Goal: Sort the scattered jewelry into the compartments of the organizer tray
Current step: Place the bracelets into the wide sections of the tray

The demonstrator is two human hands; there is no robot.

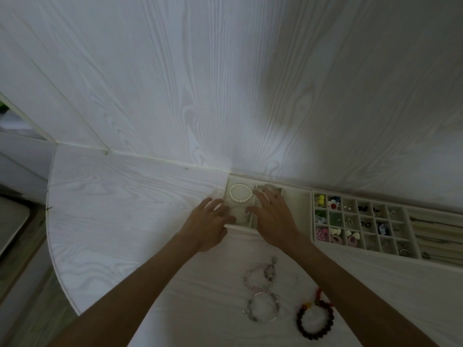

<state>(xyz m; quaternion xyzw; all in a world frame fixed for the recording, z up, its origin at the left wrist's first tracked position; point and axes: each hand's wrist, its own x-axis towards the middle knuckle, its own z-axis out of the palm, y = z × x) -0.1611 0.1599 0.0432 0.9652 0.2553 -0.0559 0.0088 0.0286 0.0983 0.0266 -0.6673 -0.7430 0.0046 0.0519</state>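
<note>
A cream organizer tray [297,196] lies along the back wall. A pearl bracelet [241,193] is coiled in its far-left compartment. My left hand [210,225] rests at the tray's left front corner, fingers spread over the edge. My right hand [271,216] lies flat over the neighbouring compartment, fingers straight, hiding what is under it. A second pale beaded piece [241,217] shows between the two hands. On the table nearer to me lie grey and pink beaded bracelets [261,294] and a dark red beaded bracelet [315,319].
To the right, the tray's small-grid section [360,221] holds colourful earrings, charms and rings. Further right, long slots [436,231] hold thin chains. The white table's curved edge [53,259] runs on the left, with floor beyond.
</note>
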